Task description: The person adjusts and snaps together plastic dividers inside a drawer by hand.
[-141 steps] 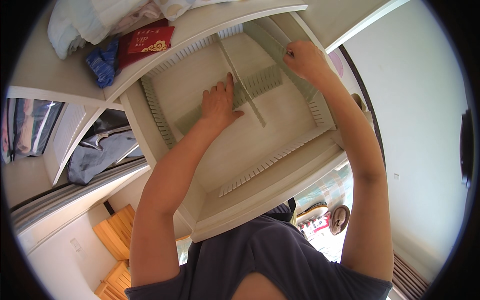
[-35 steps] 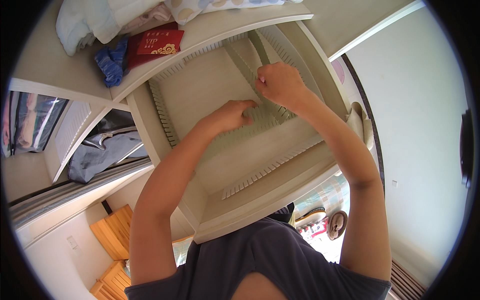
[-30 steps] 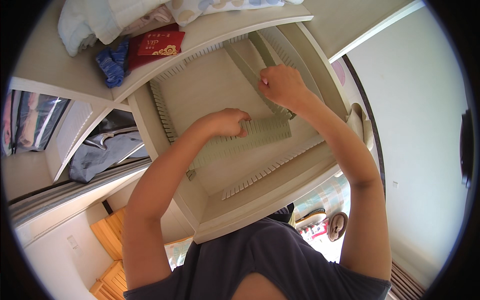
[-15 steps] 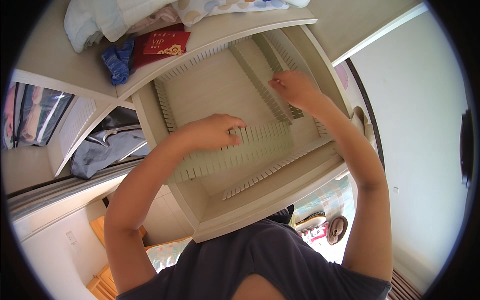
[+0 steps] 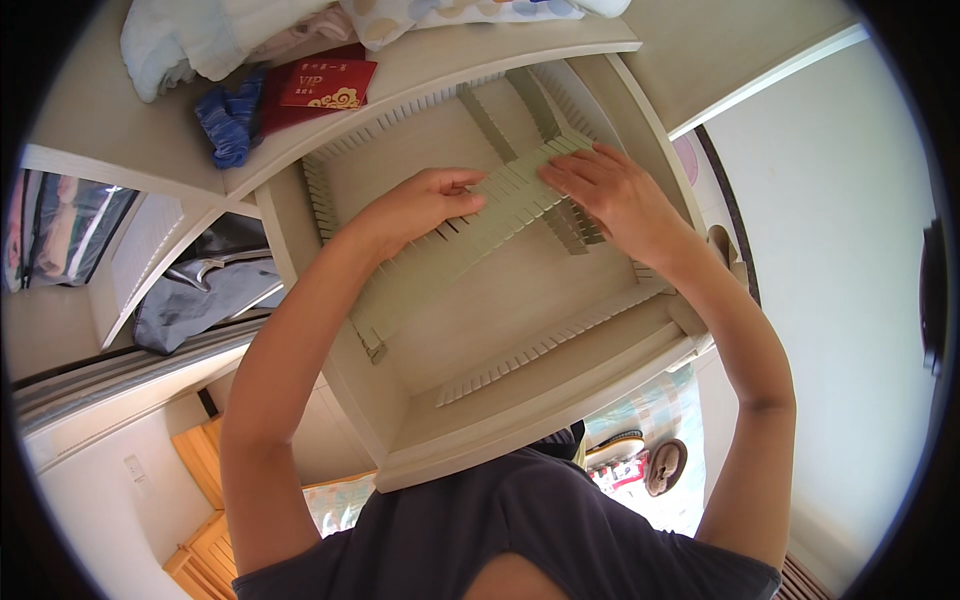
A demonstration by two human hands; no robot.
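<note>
Strip point(image 5: 450, 256) is held aslant over the drawer point(image 5: 530, 405), long axis running near left to far right, pinched near mid-length by the left hand point(image 5: 422, 208), far end covered by the right hand point(image 5: 612, 198), whose grip cannot be told.

Home, open drawer point(image 5: 520, 300), bagged clothes point(image 5: 72, 232), footwear point(image 5: 665, 468)

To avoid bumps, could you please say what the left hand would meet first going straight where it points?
Past the pale green strip it touches, the left hand would probably meet the right hand first, though depth is unclear.
</note>
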